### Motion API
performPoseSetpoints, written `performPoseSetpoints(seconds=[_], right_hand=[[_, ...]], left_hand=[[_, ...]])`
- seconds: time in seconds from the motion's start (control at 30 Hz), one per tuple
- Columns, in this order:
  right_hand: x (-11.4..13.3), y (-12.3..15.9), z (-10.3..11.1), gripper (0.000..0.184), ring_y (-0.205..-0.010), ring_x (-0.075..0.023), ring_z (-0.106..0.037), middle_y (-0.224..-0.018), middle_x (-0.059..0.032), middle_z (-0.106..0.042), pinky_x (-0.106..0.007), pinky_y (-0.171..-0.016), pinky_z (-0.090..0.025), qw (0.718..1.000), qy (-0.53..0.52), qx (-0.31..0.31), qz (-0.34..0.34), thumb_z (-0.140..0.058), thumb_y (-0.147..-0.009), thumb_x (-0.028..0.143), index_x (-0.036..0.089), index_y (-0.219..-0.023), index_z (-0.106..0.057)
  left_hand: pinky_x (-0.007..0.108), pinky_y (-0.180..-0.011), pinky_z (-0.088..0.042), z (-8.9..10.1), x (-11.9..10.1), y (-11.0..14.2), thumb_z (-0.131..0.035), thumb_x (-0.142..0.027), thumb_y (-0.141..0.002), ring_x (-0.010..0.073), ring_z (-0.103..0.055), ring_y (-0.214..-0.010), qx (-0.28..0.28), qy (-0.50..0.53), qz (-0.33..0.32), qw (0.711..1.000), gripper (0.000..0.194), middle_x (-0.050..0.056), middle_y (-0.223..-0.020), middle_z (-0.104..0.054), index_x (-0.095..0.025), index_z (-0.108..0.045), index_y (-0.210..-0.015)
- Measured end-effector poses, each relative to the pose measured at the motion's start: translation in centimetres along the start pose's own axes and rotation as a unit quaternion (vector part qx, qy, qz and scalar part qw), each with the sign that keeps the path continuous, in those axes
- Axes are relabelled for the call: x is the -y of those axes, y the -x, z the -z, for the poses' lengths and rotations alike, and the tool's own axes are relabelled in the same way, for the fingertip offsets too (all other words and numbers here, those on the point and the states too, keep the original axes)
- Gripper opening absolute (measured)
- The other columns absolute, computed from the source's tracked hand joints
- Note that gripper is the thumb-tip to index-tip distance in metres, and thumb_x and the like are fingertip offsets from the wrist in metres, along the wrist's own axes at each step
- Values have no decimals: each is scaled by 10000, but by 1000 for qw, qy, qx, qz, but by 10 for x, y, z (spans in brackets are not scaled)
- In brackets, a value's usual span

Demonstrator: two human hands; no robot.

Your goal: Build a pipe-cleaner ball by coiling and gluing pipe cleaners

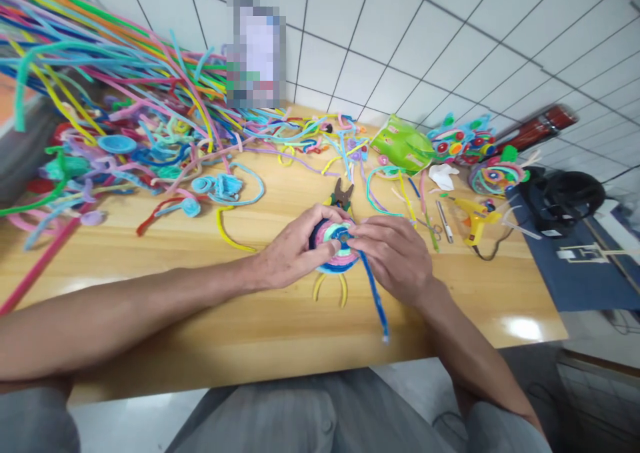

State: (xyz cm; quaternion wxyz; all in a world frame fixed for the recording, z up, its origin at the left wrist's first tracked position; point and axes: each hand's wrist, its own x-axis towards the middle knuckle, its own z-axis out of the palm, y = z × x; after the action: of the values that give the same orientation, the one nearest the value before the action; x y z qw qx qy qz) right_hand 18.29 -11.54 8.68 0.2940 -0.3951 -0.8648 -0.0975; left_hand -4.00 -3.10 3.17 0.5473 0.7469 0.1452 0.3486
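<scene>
My left hand (300,243) grips a round coil of pipe cleaners (337,265), ringed in dark blue, pink, pale green and light blue, with the thumb pressed near its centre. At the coil's right side, my right hand (395,253) has its fingertips pinched by the centre. A blue pipe cleaner (374,293) hangs down from under those fingers toward the table's front edge. Just beyond the coil lie pliers (343,196) with their jaws spread. Two short yellow pieces (343,289) show below the coil; whether they join it I cannot tell.
A heap of colourful pipe cleaners (150,106) covers the left and back of the wooden table (225,346). On the right are a yellow glue gun (475,219), a cutter knife (444,221), a green packet (403,145), finished pipe-cleaner figures (495,176) and a red flask (543,129).
</scene>
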Motion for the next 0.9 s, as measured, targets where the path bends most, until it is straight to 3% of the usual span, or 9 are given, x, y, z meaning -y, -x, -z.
performPoseSetpoints(seconds=[0.23,0.63,0.9], right_hand=[[1,0,-5,272,-1020,-219,-777,-1074,-36,-853,-397,-893,-627,999,-29,-31,-21,-625,-1013,135,283,-1210,-740],[9,0,-3,324,-970,-239,-800,-1059,-47,-857,-394,-837,-614,996,-56,-26,-59,-641,-992,106,274,-1250,-744],[8,1,-6,352,-955,-228,-806,-1054,-17,-861,-385,-833,-625,995,-57,-30,-76,-671,-987,148,319,-1284,-747]], left_hand=[[387,-1091,-528,-2,-5,-1,-616,-212,-978,229,-658,-1268,1,-2,-27,1000,288,115,-1365,-674,-211,-515,-1248],[441,-1118,-504,-5,-1,2,-602,-228,-995,252,-635,-1299,-14,-31,-53,998,308,121,-1383,-656,-230,-518,-1291],[478,-1122,-500,-5,-4,1,-551,-250,-1036,264,-622,-1320,-17,-76,-82,994,218,133,-1341,-677,-229,-550,-1253]])
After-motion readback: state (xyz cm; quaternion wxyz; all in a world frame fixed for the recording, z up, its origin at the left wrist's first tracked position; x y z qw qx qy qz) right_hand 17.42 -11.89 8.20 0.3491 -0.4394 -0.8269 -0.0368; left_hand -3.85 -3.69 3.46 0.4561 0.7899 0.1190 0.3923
